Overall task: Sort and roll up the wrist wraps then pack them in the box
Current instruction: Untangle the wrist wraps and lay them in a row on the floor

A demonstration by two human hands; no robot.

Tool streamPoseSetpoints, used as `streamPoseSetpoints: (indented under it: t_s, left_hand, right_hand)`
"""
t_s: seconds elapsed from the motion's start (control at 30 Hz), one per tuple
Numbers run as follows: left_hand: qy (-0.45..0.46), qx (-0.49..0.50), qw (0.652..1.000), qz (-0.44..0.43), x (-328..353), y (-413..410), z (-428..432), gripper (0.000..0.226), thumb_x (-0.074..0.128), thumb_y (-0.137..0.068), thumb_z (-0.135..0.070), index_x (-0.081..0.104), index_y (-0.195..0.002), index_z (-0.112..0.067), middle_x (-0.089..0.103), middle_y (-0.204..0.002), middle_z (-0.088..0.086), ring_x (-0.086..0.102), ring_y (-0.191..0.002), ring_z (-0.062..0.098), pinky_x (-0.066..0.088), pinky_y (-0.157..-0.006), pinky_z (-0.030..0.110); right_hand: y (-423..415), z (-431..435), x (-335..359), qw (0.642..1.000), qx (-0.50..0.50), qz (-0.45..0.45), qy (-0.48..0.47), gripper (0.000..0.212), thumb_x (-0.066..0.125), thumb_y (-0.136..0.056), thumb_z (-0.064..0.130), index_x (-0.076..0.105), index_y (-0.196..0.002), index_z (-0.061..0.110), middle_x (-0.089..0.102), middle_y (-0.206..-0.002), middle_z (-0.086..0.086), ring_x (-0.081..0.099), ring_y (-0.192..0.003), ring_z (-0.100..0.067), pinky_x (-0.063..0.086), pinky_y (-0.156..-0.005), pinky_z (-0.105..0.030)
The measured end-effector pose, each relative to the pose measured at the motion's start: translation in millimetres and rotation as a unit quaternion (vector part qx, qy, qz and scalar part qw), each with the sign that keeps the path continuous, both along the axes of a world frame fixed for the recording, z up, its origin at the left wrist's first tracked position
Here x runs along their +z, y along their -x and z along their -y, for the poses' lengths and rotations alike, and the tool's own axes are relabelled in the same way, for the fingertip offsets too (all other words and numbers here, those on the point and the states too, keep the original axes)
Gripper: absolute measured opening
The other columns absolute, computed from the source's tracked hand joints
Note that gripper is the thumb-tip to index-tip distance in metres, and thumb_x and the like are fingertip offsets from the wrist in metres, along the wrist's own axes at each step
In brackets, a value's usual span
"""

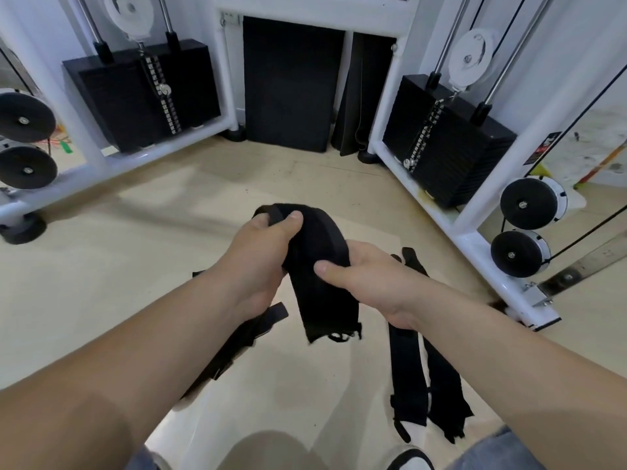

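One wrist wrap [319, 266] held up, two more wraps [407, 378] lying at right, at least one other wrap [244, 337] at left; two weight stacks [142, 93]; four pulley wheels [25, 118].

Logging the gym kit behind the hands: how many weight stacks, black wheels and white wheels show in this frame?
Weight stacks: 2
Black wheels: 4
White wheels: 2
Total: 8
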State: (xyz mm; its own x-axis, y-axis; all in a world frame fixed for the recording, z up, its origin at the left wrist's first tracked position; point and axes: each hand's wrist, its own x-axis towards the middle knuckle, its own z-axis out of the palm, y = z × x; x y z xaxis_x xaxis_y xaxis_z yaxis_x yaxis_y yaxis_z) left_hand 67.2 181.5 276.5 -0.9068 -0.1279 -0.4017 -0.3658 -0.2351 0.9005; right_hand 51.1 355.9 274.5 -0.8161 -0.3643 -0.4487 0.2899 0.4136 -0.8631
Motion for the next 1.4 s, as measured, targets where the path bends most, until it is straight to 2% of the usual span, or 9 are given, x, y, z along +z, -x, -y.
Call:
streamPoseSetpoints:
  t_s: [0.2,0.4,0.5,0.63,0.8,0.97,1.1,1.23,1.4]
  left_hand:
    - [0.084,-0.189,0.978,0.023,-15.4,-27.8,-27.2,0.021,0.058,-0.107,-0.039,0.073,-0.112,-0.025,0.080,-0.097,0.004,0.075,-0.085,0.025,0.059,-0.077,0.041]
    - [0.176,-0.293,0.939,0.034,-23.9,-35.6,-26.3,0.018,0.056,-0.109,-0.028,0.071,-0.119,-0.030,0.082,-0.106,-0.010,0.077,-0.104,0.013,0.061,-0.100,0.040]
    - [0.184,-0.291,0.939,0.026,-22.4,-36.4,-30.9,0.019,0.053,-0.110,-0.033,0.070,-0.119,-0.031,0.082,-0.103,-0.010,0.079,-0.099,0.018,0.064,-0.088,0.041]
    - [0.195,-0.266,0.944,0.004,-22.7,-38.8,-38.0,0.018,0.059,-0.106,-0.043,0.071,-0.113,-0.032,0.082,-0.102,-0.006,0.077,-0.104,0.026,0.059,-0.097,0.052]
    - [0.197,-0.287,0.937,0.002,-30.4,-35.2,-40.3,0.012,0.061,-0.105,-0.044,0.068,-0.111,-0.037,0.079,-0.094,-0.022,0.072,-0.081,-0.006,0.051,-0.064,0.013]
    - [0.208,-0.447,0.868,0.051,-30.0,-31.8,-27.4,0.018,0.072,-0.096,-0.033,0.066,-0.111,-0.042,0.074,-0.098,-0.022,0.067,-0.091,-0.004,0.050,-0.083,0.018]
    - [0.063,-0.295,0.953,0.035,-27.9,-12.7,-22.1,0.048,0.065,-0.062,-0.018,0.078,-0.107,-0.029,0.078,-0.107,0.005,0.069,-0.108,0.028,0.048,-0.105,0.041]
    - [-0.111,-0.108,0.986,0.064,-17.7,12.5,-18.4,0.050,0.043,-0.099,-0.037,0.072,-0.120,-0.002,0.075,-0.109,0.012,0.072,-0.092,0.024,0.047,-0.092,0.039]
    - [-0.002,-0.045,0.996,0.072,-25.2,10.7,-45.8,0.024,0.057,-0.107,-0.019,0.074,-0.112,-0.004,0.078,-0.096,0.009,0.073,-0.080,0.022,0.058,-0.061,0.030]
  right_hand:
    - [27.2,-2.3,-9.8,0.968,-0.216,0.036,0.123,0.031,0.059,-0.110,0.025,0.062,-0.140,0.014,0.076,-0.128,-0.011,0.073,-0.118,-0.033,0.056,-0.108,-0.056]
    - [46.8,-20.2,-12.3,0.906,-0.381,0.098,0.154,0.037,0.064,-0.107,0.026,0.060,-0.142,0.013,0.075,-0.127,-0.009,0.073,-0.114,-0.031,0.057,-0.105,-0.053]
    - [43.5,-25.9,-8.3,0.902,-0.382,0.104,0.173,0.029,0.061,-0.109,0.024,0.066,-0.135,0.010,0.078,-0.122,-0.010,0.075,-0.112,-0.030,0.059,-0.102,-0.051]
    - [39.2,-28.0,-4.2,0.911,-0.339,0.115,0.205,0.029,0.064,-0.107,0.019,0.067,-0.135,0.011,0.081,-0.119,-0.010,0.076,-0.111,-0.031,0.061,-0.096,-0.051]
    - [37.1,-26.6,-6.0,0.919,-0.314,0.078,0.225,0.031,0.063,-0.106,0.007,0.065,-0.131,0.024,0.080,-0.120,-0.007,0.075,-0.112,-0.030,0.060,-0.099,-0.056]
    - [33.8,-25.2,-5.7,0.940,-0.270,0.063,0.197,0.032,0.058,-0.107,0.003,0.066,-0.129,0.025,0.079,-0.120,-0.010,0.074,-0.116,-0.034,0.060,-0.101,-0.055]
    - [30.1,-32.9,3.8,0.969,-0.178,0.081,0.149,0.034,0.056,-0.106,0.001,0.066,-0.133,0.020,0.079,-0.123,-0.013,0.075,-0.117,-0.035,0.059,-0.104,-0.052]
    - [21.2,-42.4,6.8,0.987,-0.063,0.108,0.104,0.039,0.055,-0.103,-0.003,0.065,-0.137,0.015,0.076,-0.130,-0.015,0.072,-0.123,-0.037,0.057,-0.108,-0.053]
    - [13.8,-56.1,0.7,0.987,0.017,0.152,0.053,0.032,0.060,-0.108,0.016,0.068,-0.139,0.018,0.075,-0.136,-0.009,0.069,-0.129,-0.030,0.055,-0.110,-0.056]
